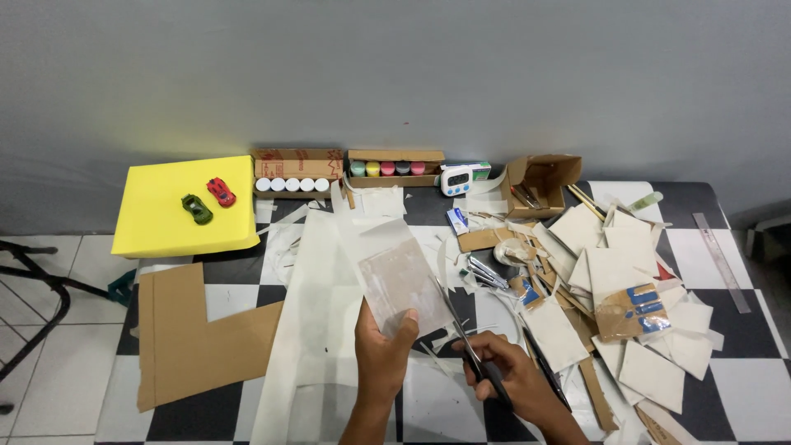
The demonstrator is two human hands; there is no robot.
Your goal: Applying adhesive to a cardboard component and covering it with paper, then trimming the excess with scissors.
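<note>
Nearest to the camera are both hands, low in the middle. The left hand (381, 350) is closed on the lower edge of a clear plastic sheet (400, 283), thumb on top, and holds it tilted above the table (231, 297), which has a black & white checker top. The right hand (504, 372) is closed around the handles of the scissors (456, 320); the blades point up-left and meet the right edge of the sheet, near its bottom corner.

Under the hands lie long white paper strips (317, 330) w/ small offcuts around. To the left, flat on the table, is an L-shaped brown cardboard piece (185, 338). To the right is a messy pile of white square cards (626, 272) mixed w/ brown cardboard bits, and on it a small packet with blue brushes (634, 309). A metal ruler (721, 259) lies near the right edge.

Farther back, left, is a yellow block (185, 206) w/ 2 toy cars on top: a green toy car (197, 209) and a red toy car (221, 192), just beside each other. Along the wall stand a box of white-capped jars (292, 177), a box of coloured paint pots (394, 167), a small white digital timer (456, 179) and an open cardboard box (540, 181).
</note>
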